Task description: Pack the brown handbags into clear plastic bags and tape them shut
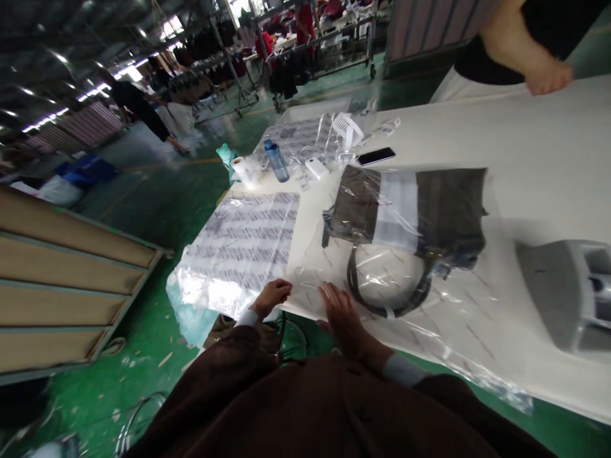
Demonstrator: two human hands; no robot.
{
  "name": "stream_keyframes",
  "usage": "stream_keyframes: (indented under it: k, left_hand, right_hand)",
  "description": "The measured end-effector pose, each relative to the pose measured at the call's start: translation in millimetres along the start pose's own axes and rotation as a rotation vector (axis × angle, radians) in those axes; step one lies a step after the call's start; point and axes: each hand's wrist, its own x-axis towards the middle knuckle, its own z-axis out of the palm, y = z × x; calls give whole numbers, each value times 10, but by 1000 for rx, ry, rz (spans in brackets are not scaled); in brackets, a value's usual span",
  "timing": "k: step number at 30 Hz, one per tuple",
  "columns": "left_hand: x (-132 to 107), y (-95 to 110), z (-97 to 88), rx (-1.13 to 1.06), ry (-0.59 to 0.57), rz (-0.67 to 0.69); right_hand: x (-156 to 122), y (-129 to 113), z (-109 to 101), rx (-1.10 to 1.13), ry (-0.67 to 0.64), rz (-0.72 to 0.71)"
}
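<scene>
1. Head view along a long white counter in a factory hall with a green floor; from the fingers, the counter runs ahead and off to the right.
2. Ahead and to the right of the fingers lies a dark handbag under a sheet of clear plastic film. Its long axis runs sideways across the counter, roughly along the near edge, and its curved strap loops back towards the fingers.
3. The right hand is the nearer to the handbag, resting on the film just short of the strap. The left hand lies farther off at the film's near edge, close to a stack of printed plastic bags ahead and to the left of the fingers.
4. The right fingers are spread apart on the film, clamped on nothing. The left fingers sit close together on it; whether they pinch it cannot be told.
5. Well ahead of the fingers are a blue water bottle, a white power bank and a black phone. Far to their right is a grey plastic housing, and a co-worker's hand rests on the counter's far edge.
</scene>
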Motion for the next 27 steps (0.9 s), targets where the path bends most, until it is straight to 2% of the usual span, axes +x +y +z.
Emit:
stream_keyframes:
  k: [3, 8, 14, 19, 22, 24, 26, 27]
  left_hand:
    - [-22, 73, -43, -67, -26, -43]
    - [55, 74, -129, -120, -108, -111]
    - [259, 64, -287, -209, -374, -245]
    - [437, 101, -424, -209, -588, -319]
    - [511, 82, -444, -253, -699, -321]
    - [561, 94, -467, -193, -791, -312]
    - [630, 177, -512, 55, -850, -201]
    - [674, 253, -538, 233, -813, -62]
  right_hand:
    - [43, 23, 178, 10, 47, 32]
    - [81, 125, 281, 17, 77, 9]
    - [190, -9, 355, 9, -9, -76]
    - [385, -176, 473, -85, 6, -3]
    - [456, -224, 541, -107, 24, 21]
    - [475, -224, 579, -95, 29, 26]
    - [481, -207, 605, -69, 33, 24]
    - [482, -197, 613, -54, 37, 25]
